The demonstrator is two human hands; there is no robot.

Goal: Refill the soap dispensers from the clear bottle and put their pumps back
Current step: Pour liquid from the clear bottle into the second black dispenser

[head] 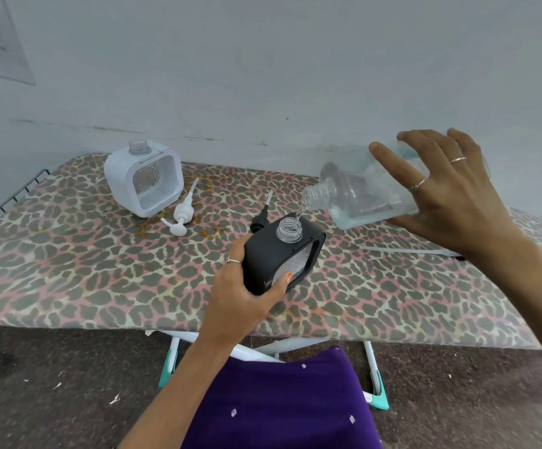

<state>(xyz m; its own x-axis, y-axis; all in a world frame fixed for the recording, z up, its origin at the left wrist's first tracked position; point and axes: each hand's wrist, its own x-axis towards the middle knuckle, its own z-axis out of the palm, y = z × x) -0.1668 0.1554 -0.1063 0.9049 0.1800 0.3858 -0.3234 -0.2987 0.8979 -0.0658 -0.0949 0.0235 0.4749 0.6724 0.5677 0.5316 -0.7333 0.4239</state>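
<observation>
Two soap dispensers, two loose pumps and one clear bottle show over the ironing board [68, 280], which wears a leopard-print cover. Toward the board's left rear stands the white dispenser [143, 179], upright, its clear threaded neck uncapped. Just right of it, on the board, lies the white pump [181, 215], its tube pointing toward the wall. Near the board's middle the left hand [247, 296] grips the black dispenser [284, 254] around its lower body, thumb across the clear front window, tilting its open neck to the right. The black pump [260, 218] lies on the board just behind this dispenser, partly hidden by it. Over the board's right part the right hand [451, 189] clasps the clear bottle [366, 192], tipped mouth-down to the left; a thin stream runs from its mouth into the black dispenser's neck. A white strip [408, 251] lies on the board beneath that forearm.
</observation>
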